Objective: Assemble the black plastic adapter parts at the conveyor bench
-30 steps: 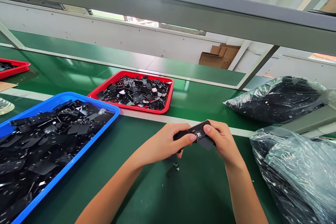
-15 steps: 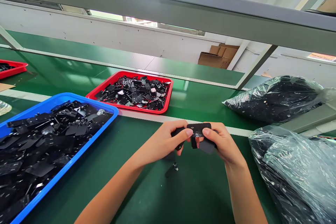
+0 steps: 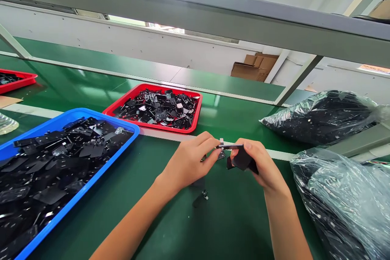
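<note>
Between my two hands is a thin flat black piece (image 3: 231, 146), turned edge-on, with a small light part sticking up from it. My left hand (image 3: 193, 156) pinches its left end between thumb and fingertips. The right end is gripped by my right hand (image 3: 258, 160), which also has several dark flat pieces (image 3: 243, 159) bunched in its palm and fingers. Another small dark piece shows just behind my left fingertips, partly hidden. Below my hands a small black part with a shiny metal end (image 3: 200, 199) lies on the green table (image 3: 183, 227).
A blue tray (image 3: 100, 170) heaped with black pieces stands at left. Behind it is a red tray (image 3: 198, 113) of similar pieces; another red tray (image 3: 29, 80) sits far left. At right lie two plastic bags (image 3: 319, 115) holding black material. A grey shelf beam (image 3: 195, 16) crosses above.
The flat black piece has been tilted from face-on to edge-on. My left fingers have moved round its left end, and the dark piece in my left palm is now mostly out of sight.
</note>
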A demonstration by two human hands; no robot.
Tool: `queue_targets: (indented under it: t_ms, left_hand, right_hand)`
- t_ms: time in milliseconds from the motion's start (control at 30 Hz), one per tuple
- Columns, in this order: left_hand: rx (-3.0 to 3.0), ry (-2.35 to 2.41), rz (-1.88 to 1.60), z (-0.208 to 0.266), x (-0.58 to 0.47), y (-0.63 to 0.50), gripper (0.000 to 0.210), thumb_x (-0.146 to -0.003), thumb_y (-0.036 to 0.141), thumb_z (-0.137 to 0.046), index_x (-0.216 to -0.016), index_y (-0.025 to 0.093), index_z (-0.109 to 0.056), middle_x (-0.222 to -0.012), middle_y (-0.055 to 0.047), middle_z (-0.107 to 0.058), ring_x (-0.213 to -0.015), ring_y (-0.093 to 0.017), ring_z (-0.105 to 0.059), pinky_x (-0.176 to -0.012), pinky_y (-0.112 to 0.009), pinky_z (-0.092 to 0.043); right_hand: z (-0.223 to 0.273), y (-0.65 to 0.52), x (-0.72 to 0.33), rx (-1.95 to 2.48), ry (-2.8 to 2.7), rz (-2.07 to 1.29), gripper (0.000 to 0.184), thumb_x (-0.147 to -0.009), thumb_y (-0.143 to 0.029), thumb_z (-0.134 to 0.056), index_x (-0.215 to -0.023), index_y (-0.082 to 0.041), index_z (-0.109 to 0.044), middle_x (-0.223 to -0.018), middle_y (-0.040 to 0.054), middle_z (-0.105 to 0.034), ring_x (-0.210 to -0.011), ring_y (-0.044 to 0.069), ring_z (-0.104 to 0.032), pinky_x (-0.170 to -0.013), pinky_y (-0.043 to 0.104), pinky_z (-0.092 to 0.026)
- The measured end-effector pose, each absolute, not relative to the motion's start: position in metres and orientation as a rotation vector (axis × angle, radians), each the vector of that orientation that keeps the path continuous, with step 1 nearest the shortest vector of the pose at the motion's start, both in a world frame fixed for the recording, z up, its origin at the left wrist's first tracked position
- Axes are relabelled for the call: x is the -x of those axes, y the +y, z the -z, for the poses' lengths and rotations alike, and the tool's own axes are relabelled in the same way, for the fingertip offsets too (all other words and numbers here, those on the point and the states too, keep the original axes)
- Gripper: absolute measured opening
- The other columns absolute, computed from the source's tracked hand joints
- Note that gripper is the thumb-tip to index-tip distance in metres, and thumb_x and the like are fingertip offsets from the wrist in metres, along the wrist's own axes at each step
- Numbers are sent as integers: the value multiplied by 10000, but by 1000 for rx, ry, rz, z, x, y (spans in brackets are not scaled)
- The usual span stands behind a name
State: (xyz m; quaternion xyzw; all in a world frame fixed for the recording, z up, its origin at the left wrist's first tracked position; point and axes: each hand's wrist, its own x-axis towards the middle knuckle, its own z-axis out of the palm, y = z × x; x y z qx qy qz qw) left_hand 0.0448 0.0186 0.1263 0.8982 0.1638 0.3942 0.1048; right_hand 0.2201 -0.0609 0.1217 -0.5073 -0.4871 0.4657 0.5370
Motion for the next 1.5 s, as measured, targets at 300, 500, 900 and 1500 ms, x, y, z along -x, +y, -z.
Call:
queue_targets:
  t_ms: [300,500,900,1500]
  left_hand:
    - [-2685,477,-1035,-126,-41,24,203,-850,251,-534,-1040,180,-524,-872,-6,-608,-674,-87,-554,-588,-195,-434]
    - [-2431,550,-967,-130,-42,20,275,-826,282,-578,-1081,194,-520,-941,-12,-629,-695,-92,-570,-635,-209,-466]
    - [-2347,571,-989,-132,-40,21,297,-826,301,-579,-1108,219,-544,-1040,-13,-644,-880,-126,-606,-761,-226,-481]
    - [-2323,602,-799,-139,-30,15,290,-803,216,-565,-1092,194,-554,-1036,-21,-639,-842,-127,-597,-728,-228,-467]
  right_hand:
    - [-124,-64,-221,1254,-1142,-999,288,-807,-368,-562,-606,-171,-503,-609,-14,-490,-582,111,-431,-521,227,-302]
    - [-124,-64,-217,1355,-1229,-863,299,-838,-354,-531,-603,-175,-485,-601,-30,-451,-574,97,-372,-522,230,-270]
    - [-128,-67,-220,1347,-1284,-900,314,-848,-403,-527,-637,-171,-547,-630,-12,-523,-598,103,-403,-543,231,-293]
    - [-115,-76,-235,1546,-1376,-783,258,-783,-456,-580,-778,-203,-633,-713,10,-596,-610,146,-508,-495,226,-361]
